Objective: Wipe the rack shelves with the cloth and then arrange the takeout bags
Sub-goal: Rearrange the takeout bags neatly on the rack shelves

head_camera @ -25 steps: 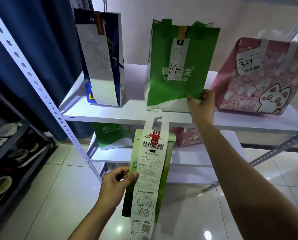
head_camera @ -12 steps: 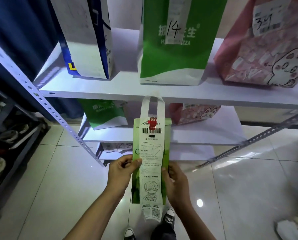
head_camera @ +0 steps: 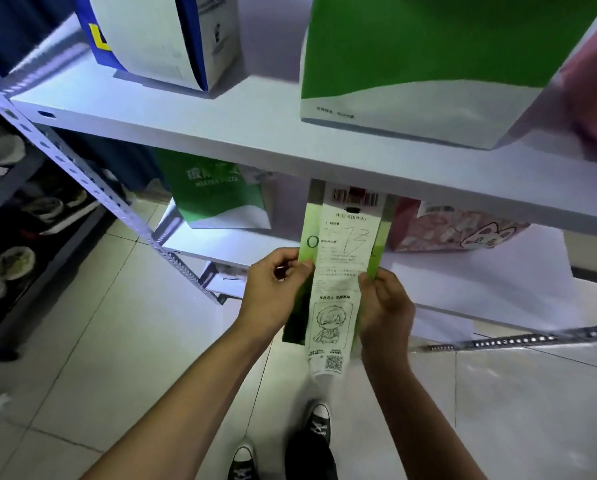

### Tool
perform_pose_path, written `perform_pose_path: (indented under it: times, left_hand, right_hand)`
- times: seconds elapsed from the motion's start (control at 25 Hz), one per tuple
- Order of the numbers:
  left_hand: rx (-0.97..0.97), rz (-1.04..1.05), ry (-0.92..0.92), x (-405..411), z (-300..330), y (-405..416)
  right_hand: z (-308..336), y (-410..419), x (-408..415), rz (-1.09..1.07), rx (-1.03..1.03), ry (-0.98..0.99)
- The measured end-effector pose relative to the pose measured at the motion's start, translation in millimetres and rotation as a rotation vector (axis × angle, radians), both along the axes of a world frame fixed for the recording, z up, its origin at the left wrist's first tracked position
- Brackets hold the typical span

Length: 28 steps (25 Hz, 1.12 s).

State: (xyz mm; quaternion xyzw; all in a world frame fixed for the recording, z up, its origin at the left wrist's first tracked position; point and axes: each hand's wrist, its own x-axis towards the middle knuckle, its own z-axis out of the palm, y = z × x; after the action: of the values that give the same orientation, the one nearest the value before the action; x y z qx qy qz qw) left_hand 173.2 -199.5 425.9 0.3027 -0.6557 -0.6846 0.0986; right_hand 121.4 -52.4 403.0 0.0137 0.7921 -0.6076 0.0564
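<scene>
**A:** Where was the narrow light-green takeout bag (head_camera: pixel 306 237)?

**B:** It hung upright between the person's two hands, in front of the rack, with its top tucked just under the front edge of the upper shelf (head_camera: pixel 255 133). A long receipt (head_camera: pixel 338 282) marked "73" ran down its face and past its bottom edge.

**A:** And the hands?

**B:** The left hand (head_camera: pixel 272 296) pinched the bag's left edge, its fingers curled round it. The right hand (head_camera: pixel 387 306) gripped the right edge, thumb against the receipt.

**A:** What stood on the shelves?

**B:** On the upper shelf stood a blue and white bag (head_camera: pixel 165 39) at the left and a large green and white bag (head_camera: pixel 428 64) at the right. On the lower shelf (head_camera: pixel 497 289) sat a smaller green pizza bag (head_camera: pixel 217 192) and a pink cat-print bag (head_camera: pixel 456 226), behind the held one.

**A:** Below that?

**B:** A tiled floor (head_camera: pixel 117 341) and the person's black sneakers (head_camera: pixel 319 422).
</scene>
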Motion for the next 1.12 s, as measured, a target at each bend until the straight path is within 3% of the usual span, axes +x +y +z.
perform_pose_path:
  times: [0.24, 0.48, 0.84, 1.12]
  left_hand:
    - [-0.133, -0.138, 0.102, -36, -24, -10]
    - [-0.177, -0.124, 0.258, -55, -104, -23]
    - [-0.63, -0.091, 0.446, -72, -185, -21]
    - [-0.667, -0.147, 0.546, -67, -220, -19]
  right_hand:
    - [-17, -17, -65, -0.118, -0.351, -0.031]
    - [-71, -40, -93, -0.094, -0.497, 0.094]
    - [-146, -37, -125, 0.1, -0.489, 0.386]
    - [-200, -19, -115, 0.199, -0.448, 0.542]
